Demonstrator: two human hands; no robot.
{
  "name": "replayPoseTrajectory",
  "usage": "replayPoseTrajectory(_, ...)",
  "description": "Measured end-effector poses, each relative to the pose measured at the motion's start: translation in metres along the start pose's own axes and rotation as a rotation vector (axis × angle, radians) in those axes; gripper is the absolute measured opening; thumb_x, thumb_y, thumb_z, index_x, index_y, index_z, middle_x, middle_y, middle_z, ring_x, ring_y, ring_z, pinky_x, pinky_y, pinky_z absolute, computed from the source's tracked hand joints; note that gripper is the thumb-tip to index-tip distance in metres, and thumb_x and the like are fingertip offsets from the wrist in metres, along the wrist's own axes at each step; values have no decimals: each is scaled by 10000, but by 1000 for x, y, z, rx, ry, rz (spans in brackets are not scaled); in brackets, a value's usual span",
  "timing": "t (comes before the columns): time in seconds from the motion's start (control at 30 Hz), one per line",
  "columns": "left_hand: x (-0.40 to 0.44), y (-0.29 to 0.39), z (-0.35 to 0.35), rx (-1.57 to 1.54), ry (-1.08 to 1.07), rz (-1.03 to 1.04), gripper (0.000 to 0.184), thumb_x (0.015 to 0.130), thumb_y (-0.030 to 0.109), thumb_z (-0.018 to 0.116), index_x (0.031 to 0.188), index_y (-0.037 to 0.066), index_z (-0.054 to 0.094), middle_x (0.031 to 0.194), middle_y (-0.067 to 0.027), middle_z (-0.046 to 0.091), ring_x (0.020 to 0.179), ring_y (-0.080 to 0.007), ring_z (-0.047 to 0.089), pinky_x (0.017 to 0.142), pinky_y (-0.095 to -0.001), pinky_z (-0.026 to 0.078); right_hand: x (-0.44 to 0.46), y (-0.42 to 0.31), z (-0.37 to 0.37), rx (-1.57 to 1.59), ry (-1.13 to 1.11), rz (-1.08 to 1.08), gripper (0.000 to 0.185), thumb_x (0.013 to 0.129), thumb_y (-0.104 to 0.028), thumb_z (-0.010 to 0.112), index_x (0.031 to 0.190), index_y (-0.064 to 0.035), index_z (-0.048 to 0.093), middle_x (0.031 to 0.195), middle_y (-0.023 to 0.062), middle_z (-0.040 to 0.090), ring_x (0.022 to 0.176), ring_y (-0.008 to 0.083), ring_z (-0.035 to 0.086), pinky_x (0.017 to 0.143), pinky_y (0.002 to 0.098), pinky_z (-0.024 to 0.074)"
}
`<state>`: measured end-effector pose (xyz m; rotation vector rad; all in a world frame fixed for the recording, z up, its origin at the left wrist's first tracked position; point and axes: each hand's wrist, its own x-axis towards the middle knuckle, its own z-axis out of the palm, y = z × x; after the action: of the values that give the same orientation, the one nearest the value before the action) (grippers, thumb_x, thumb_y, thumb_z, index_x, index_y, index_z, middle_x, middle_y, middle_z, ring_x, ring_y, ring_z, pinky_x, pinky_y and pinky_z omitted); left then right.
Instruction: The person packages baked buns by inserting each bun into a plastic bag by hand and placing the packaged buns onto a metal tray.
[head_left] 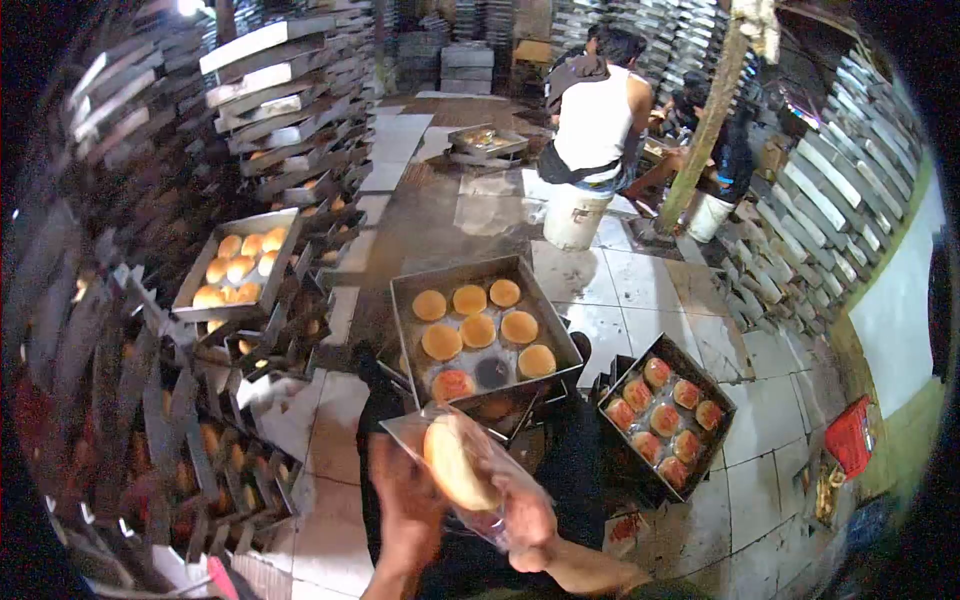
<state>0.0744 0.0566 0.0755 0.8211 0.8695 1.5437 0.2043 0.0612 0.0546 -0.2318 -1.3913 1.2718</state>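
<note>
A round golden bun (460,465) sits tilted inside a clear plastic bag (410,428), held up over my lap. My right hand (525,520) is closed on the bag and the bun from the right side. On the other side my left hand (405,505) is close against the bag; its fingers are smeared by motion, so their grip is unclear. Just beyond, a square metal tray (405,295) holds several loose buns (478,330). One bun with a red-marked top (453,385) lies at that tray's near edge.
To the right, a dark tray (715,440) holds several bagged buns with red markings. At left, another tray (185,295) of buns rests on stacked trays. Tall tray stacks (270,90) line both sides. A person (595,120) sits on a white bucket (575,215) ahead, near a wooden post (700,130).
</note>
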Motion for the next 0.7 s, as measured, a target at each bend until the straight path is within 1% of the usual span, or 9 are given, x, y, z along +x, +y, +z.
replayPoseTrajectory(0.03, -2, 12, 20, -165, 303, 238, 611, 861, 496, 400, 1303, 91, 279, 1263, -99, 396, 1125, -244, 438, 904, -410, 401, -3, 7, -6, -141, -35, -1, 887, 700, -639, 548, 1307, -35, 314, 1347, 168, 307, 1272, 318, 253, 1033, 428, 196)
replayPoseTrajectory(0.17, 38, -55, -61, -75, 349, -118, 771, 794, 493, 539, 1358, 102, 188, 1309, -138, 343, 1149, -310, 404, 922, -443, 380, 33, 15, 5, -832, -442, 60, 720, 810, -531, 467, 1287, -8, 331, 1336, 174, 316, 1262, 332, 263, 1048, 431, 176)
replayPoseTrajectory(0.23, 70, -77, -95, -675, 27, -273, 705, 805, 550, 479, 1257, 23, 359, 1218, -166, 441, 1088, -308, 458, 902, -431, 396, 39, 27, -5, -977, -831, 9, 651, 811, -447, 501, 1268, -9, 349, 1324, 165, 330, 1252, 337, 275, 1033, 454, 218)
replayPoseTrajectory(0.4, 87, -116, -107, -690, 338, -316, 616, 824, 572, 404, 1048, 9, 514, 1056, -177, 546, 932, -294, 547, 833, -398, 450, 69, 77, -15, -1022, -329, 117, 382, 743, -212, 537, 1057, 3, 513, 1059, 157, 542, 960, 324, 532, 791, 402, 465)
replayPoseTrajectory(0.47, 100, -115, -109, -672, 259, -386, 623, 807, 599, 398, 1048, 38, 525, 1049, -142, 562, 895, -277, 566, 793, -396, 477, 44, 83, 10, -1146, -828, 350, 257, 720, -170, 535, 917, -7, 561, 904, 155, 576, 824, 326, 564, 695, 393, 482)
replayPoseTrajectory(0.5, 99, -107, -114, -669, 256, -386, 623, 807, 599, 398, 1048, 38, 525, 1049, -142, 562, 895, -277, 566, 793, -396, 477, 31, 76, 19, -754, -1029, 69, 179, 711, -149, 532, 826, -16, 566, 758, 124, 574, 717, 292, 565, 611, 388, 474)
replayPoseTrajectory(0.57, 93, -95, -128, -692, -99, -232, 617, 798, 611, 404, 1052, 63, 532, 1052, -110, 567, 907, -266, 571, 773, -410, 488, 24, 36, 31, -554, -784, -204, 194, 679, -164, 566, 807, -19, 576, 723, 100, 554, 672, 269, 546, 582, 383, 461)
replayPoseTrajectory(0.6, 92, -71, -98, -573, 379, -195, 603, 798, 614, 400, 1058, 88, 539, 1051, -84, 571, 909, -253, 575, 754, -419, 496, 24, 35, 19, -772, -621, -191, 192, 682, -170, 583, 817, -34, 582, 741, 95, 547, 686, 267, 541, 595, 383, 458)
replayPoseTrajectory(0.7, 81, -32, -72, -622, 413, -66, 563, 799, 588, 434, 1102, 119, 506, 1099, -73, 541, 999, -225, 530, 807, -460, 469, 58, 24, -10, -1225, -194, 37, 206, 750, -249, 633, 872, -87, 598, 897, 94, 544, 807, 304, 525, 710, 391, 449)
